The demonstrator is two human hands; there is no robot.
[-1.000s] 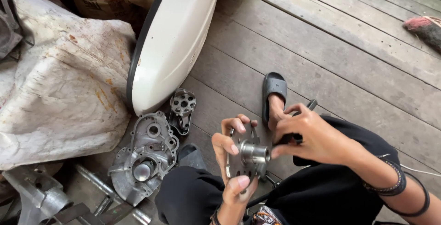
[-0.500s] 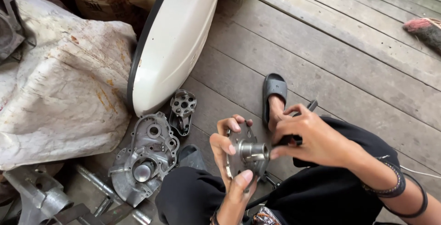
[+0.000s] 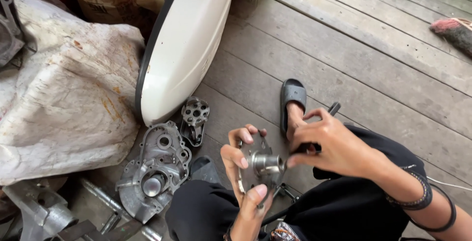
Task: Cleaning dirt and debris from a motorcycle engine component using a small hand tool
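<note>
Weathered grey floor planks (image 3: 373,69) run under everything I see from the head camera. Nearest me, my left hand (image 3: 243,172) grips a small round metal part (image 3: 263,165), thumb below and fingers curled over its top edge, held above my dark trousers. Just right of that part, my right hand (image 3: 334,145) pinches a thin dark-handled tool (image 3: 319,130) in closed fingers, its tip at the part's central hub.

My worry: the part rests only on fingertips, so a hard push from the tool could twist it loose and drop it onto the floor, or the tip could skid off the hub into my left thumb.

Left of the part, on the floor, lies one large grey engine cover (image 3: 150,172), with one smaller pierced metal piece (image 3: 194,118) just beyond it. Beyond the part, one black sandal (image 3: 292,98) is on my foot. Farther left of the part I count one white curved body panel (image 3: 184,44) and one stained white cloth (image 3: 64,88); a few rods and castings lie at the lower left, too cluttered to count.
</note>
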